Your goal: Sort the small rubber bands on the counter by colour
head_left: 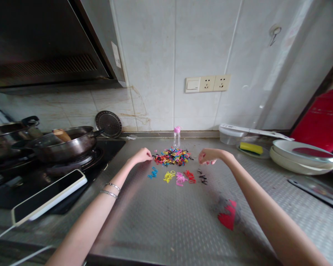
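A mixed heap of small coloured rubber bands (173, 157) lies on the metal counter. My left hand (143, 155) is at the heap's left edge, fingertips pinched together; whatever they hold is too small to make out. Just right of the heap, my right hand (209, 156) hangs with its fingers curled in, and their contents are hidden. In front of the heap runs a row of small piles: blue bands (153, 173), yellow bands (169, 176), pink bands (180, 178), red bands (190, 176) and black bands (202, 177). Behind it stands a clear bottle with a pink cap (177, 137).
On the left are a stove with a pan (69, 144), a pot (12, 136) and a white-cased phone (48, 195) with a cable. On the right are stacked plates (299, 162), a yellow sponge (251, 148), a plastic tub (229, 136) and a flat blade (319, 193).
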Demonstrator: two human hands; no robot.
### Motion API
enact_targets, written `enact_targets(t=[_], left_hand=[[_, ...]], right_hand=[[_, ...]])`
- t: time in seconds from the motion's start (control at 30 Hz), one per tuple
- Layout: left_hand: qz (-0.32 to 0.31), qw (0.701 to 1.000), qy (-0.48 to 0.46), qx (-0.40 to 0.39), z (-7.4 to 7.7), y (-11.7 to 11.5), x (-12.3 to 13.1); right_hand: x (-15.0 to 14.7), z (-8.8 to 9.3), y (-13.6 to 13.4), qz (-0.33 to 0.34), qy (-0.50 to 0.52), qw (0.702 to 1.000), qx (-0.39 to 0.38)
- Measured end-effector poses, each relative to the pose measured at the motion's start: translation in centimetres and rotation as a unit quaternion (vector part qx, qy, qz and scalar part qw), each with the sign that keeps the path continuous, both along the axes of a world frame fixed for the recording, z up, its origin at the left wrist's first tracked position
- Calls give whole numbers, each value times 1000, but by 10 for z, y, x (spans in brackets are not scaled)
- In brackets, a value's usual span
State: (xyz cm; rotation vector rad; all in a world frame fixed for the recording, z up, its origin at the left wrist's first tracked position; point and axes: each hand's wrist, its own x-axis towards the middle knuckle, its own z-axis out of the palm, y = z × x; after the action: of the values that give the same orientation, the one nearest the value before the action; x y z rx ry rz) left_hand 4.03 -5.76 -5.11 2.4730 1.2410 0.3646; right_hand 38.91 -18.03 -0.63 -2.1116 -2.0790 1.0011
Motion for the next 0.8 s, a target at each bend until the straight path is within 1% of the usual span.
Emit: enact_targets(t=[0.13, 0.27, 0.37, 0.47, 0.57, 0.63, 0.7, 0.8], left_hand=[[7, 1000, -24, 11, 6, 1, -4], [10, 999, -39, 25, 20, -6, 0], [-30, 998, -59, 16, 33, -20, 15], [-94, 992, -75, -21, 40, -44, 40], [-161, 983, -68, -60, 40, -71, 64], [-201, 976, -49, -70, 36, -86, 76], [-226, 971, -29, -79, 30, -97, 83], [-244, 967, -13, -79, 22, -105, 88]], right_hand=[[-1, 2, -1, 0, 5, 1000, 20], [-3, -2, 2, 18, 13, 998, 57], [-10, -7, 7, 35, 3, 994, 102], [-21, -12, 11, 68, -18, 985, 160], [-31, -19, 13, 103, -39, 968, 224], [-36, -25, 14, 101, -54, 960, 254], [-39, -29, 14, 92, -59, 956, 272], [-41, -32, 13, 94, -54, 950, 292]])
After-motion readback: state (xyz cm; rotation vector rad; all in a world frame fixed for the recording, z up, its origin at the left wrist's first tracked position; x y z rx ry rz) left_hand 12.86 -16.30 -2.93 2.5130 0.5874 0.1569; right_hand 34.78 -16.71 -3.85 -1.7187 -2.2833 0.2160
